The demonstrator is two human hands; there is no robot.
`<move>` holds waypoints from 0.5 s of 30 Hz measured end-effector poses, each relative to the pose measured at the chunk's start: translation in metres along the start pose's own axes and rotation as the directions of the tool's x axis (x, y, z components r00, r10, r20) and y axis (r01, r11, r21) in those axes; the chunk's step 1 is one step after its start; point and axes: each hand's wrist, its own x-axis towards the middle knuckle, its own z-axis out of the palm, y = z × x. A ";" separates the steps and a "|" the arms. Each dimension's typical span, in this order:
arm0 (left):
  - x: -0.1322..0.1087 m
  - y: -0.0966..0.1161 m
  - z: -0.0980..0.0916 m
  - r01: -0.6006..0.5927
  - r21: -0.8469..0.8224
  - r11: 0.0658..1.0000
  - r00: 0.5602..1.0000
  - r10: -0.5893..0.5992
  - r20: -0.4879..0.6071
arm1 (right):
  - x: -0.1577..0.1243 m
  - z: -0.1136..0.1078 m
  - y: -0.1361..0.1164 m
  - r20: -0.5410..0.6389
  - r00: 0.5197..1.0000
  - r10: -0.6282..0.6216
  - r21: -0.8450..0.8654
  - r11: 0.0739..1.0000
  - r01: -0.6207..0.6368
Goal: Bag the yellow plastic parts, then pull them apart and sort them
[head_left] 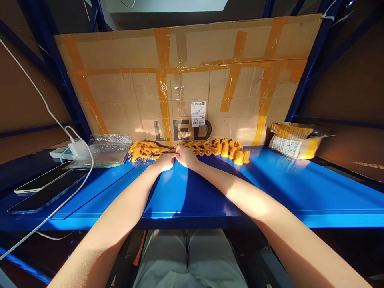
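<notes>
My left hand (166, 161) and my right hand (185, 156) meet over the blue shelf (198, 192), fingers closed and fingertips together. Whatever they pinch is too small or too hidden to make out. Just left of my left hand lies a heap of orange-yellow plastic pieces (145, 150). Behind and to the right of my right hand, several long orange pieces with round ends (208, 150) lie in a row. Farther right, several orange ribbed caps (239, 157) stand in a group.
Two phones (42, 180) lie at the left with a white charger (77, 148), its cable (72, 194) and clear plastic bags (109, 150). A taped cardboard sheet (135, 96) stands behind. At the right sits a taped package (294, 141).
</notes>
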 end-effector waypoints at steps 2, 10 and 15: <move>0.000 0.001 -0.001 -0.001 -0.020 1.000 1.000 0.001 0.014 | -0.002 0.001 0.001 0.018 1.000 0.009 -0.066 0.998 -0.007; 0.002 -0.004 -0.004 0.020 -0.001 1.000 1.000 -0.020 -0.013 | -0.005 0.002 0.006 0.156 0.987 -0.029 -0.186 0.981 0.058; 0.005 -0.010 -0.002 0.025 0.011 1.000 0.998 -0.024 -0.055 | -0.003 0.001 0.002 0.117 0.991 0.061 -0.223 0.974 -0.034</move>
